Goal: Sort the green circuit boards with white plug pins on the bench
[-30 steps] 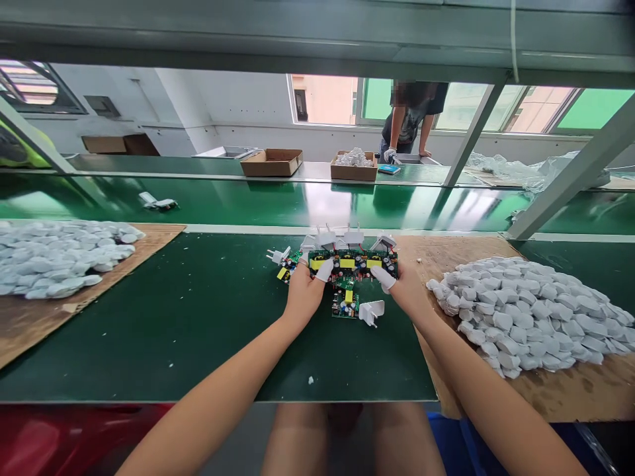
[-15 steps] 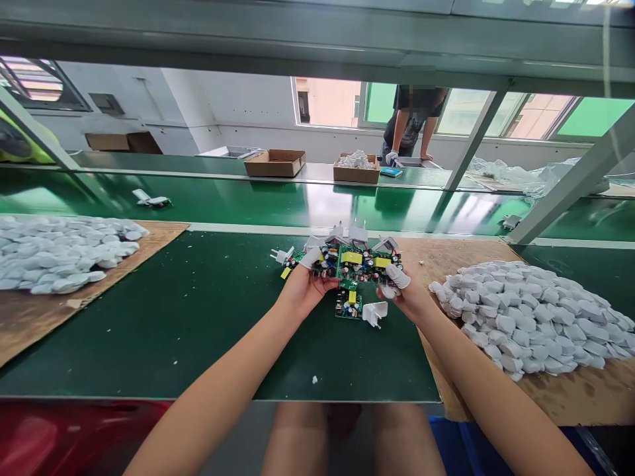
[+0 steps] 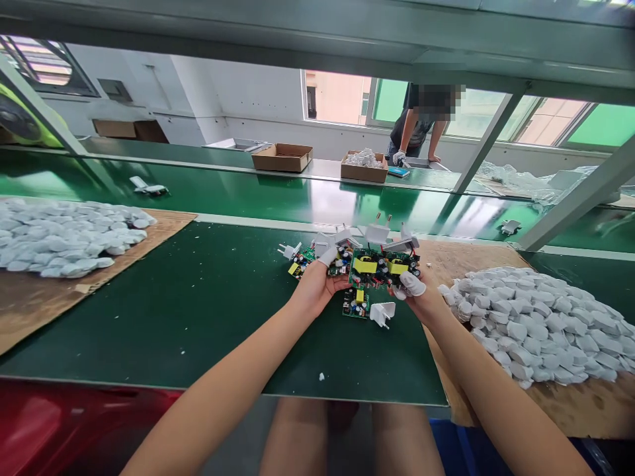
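Two bare forearms [image 3: 223, 403] angle in from the bottom of the frame above the worker's lap [image 3: 297, 443], converging on a dark green rubber bench mat [image 3: 163, 330]. The left hand [image 3: 315, 287] tilts inward, its fingers curled out of sight beneath a cluster of green circuit boards with yellow transformers [image 3: 372, 268], while one white-capped fingertip [image 3: 328, 256] presses against the cluster's near left side. The right hand [image 3: 417, 297] rises from a bent wrist at the opposite edge, a white-capped fingertip [image 3: 413, 284] pressed on the boards; its other fingers are partly hidden, and whether they are spread cannot be told. The cluster is held just above the mat, with white plug housings [image 3: 377, 233] sticking up along its far edge. Just below it lie a loose green board [image 3: 355, 304] and a white plug housing [image 3: 381, 314], close together on the mat. Heaps of white moulded casings sit on brown cardboard sheets on either side, the larger heap [image 3: 530, 327] to the right and another [image 3: 59, 238] to the left. Beyond, a glossy green conveyor belt [image 3: 297, 201] carries a few white pieces. Farther off, a gloved co-worker [image 3: 417, 122] stands at a far bench beside two open cardboard boxes [image 3: 282, 157], under bright windows.
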{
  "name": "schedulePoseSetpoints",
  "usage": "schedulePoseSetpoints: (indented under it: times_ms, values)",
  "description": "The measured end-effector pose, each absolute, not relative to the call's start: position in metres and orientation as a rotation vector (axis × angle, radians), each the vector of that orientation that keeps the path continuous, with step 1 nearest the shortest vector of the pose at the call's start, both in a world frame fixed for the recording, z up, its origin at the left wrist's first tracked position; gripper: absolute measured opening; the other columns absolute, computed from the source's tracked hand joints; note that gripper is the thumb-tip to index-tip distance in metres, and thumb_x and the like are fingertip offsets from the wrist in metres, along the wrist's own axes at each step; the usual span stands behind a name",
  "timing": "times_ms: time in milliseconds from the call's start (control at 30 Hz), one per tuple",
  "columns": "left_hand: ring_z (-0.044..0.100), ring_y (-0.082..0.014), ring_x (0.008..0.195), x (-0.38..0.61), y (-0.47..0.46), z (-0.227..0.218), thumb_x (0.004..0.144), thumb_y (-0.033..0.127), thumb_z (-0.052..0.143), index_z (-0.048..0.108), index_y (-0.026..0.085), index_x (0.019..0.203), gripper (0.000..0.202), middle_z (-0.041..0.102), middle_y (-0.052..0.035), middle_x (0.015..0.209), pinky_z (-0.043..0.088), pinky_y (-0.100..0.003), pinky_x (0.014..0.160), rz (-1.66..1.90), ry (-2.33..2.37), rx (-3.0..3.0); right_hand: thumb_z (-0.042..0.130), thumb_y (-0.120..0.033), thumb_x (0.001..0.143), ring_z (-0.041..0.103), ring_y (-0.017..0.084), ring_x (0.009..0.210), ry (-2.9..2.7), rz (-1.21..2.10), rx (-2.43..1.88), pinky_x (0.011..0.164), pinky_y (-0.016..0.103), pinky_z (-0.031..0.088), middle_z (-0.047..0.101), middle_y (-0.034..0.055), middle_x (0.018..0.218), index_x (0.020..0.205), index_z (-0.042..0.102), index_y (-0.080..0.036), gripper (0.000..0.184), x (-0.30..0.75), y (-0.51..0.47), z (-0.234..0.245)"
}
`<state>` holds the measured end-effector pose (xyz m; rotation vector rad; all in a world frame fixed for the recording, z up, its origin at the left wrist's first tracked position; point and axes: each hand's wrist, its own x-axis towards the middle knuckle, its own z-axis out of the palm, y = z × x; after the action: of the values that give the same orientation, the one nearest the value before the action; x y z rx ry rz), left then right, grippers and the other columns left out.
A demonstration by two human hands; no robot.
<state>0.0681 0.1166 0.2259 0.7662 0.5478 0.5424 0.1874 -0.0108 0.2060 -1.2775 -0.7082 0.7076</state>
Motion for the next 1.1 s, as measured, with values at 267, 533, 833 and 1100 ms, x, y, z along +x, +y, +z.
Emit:
schedulePoseSetpoints:
  times_ms: [267,533,833,1100]
  values:
    - [0.059,-0.0185,0.079,0.07,0.116,0.208,0.059,0.048,0.067,0.057,0.017,0.096,0.049,0.063,-0.0048,0.09,0.05,-0.029,0.068,0.535,0.436,1.088,0.069,-0.053,0.049,0.033,0.006,0.039,-0.747,0.739,-1.426,0.037,0.02,0.021,0.038,-0.0062,0.044,0.062,0.042,-0.016,0.047,0.179,-0.005,0.208]
    - [0.054,-0.0223,0.096,0.072,0.118,0.207,0.052,0.032,0.07,0.059,0.014,0.094,0.047,0.062,-0.006,0.096,0.041,-0.031,0.084,0.587,0.409,1.153,0.066,-0.052,0.054,0.031,0.005,0.033,-0.785,0.918,-1.33,0.032,0.018,0.024,0.037,-0.0084,0.042,0.07,0.042,-0.018,0.044,0.171,-0.003,0.2]
    - [0.056,-0.0258,0.096,0.072,0.114,0.208,0.051,0.027,0.068,0.061,0.014,0.09,0.042,0.065,-0.0054,0.09,0.044,-0.034,0.082,0.557,0.354,0.981,0.066,-0.056,0.055,0.034,0.006,0.034,-0.786,1.014,-1.258,0.033,0.018,0.025,0.041,-0.0071,0.044,0.073,0.044,-0.018,0.047,0.174,-0.003,0.192]
    - [0.056,-0.0243,0.098,0.072,0.107,0.213,0.059,0.028,0.059,0.061,0.017,0.095,0.038,0.065,-0.005,0.09,0.048,-0.036,0.082,0.395,0.293,0.799,0.068,-0.062,0.045,0.033,0.006,0.036,-0.763,1.11,-1.178,0.037,0.02,0.022,0.041,-0.0054,0.045,0.068,0.046,-0.016,0.056,0.163,-0.003,0.203]
